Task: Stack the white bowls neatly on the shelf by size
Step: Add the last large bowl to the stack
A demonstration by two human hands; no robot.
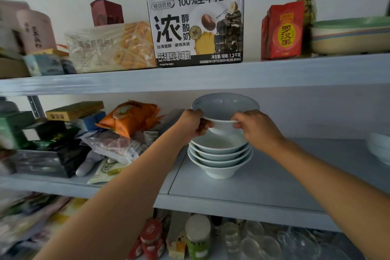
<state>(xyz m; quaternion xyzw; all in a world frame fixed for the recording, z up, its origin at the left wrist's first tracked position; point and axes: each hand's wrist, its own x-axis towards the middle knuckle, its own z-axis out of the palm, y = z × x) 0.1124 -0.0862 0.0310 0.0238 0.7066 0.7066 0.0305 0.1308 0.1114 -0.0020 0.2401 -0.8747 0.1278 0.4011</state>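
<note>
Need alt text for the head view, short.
Both hands, left and right, hold a white bowl by its rim, tilted, above a stack of white bowls on the middle shelf. Food packets crowd the shelf's left side.

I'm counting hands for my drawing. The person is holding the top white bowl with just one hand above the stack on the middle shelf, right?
Not quite. The head view shows both hands on the top white bowl: the left hand and the right hand each grip its rim. The rest is right: it is above the stack on the middle shelf.
</note>
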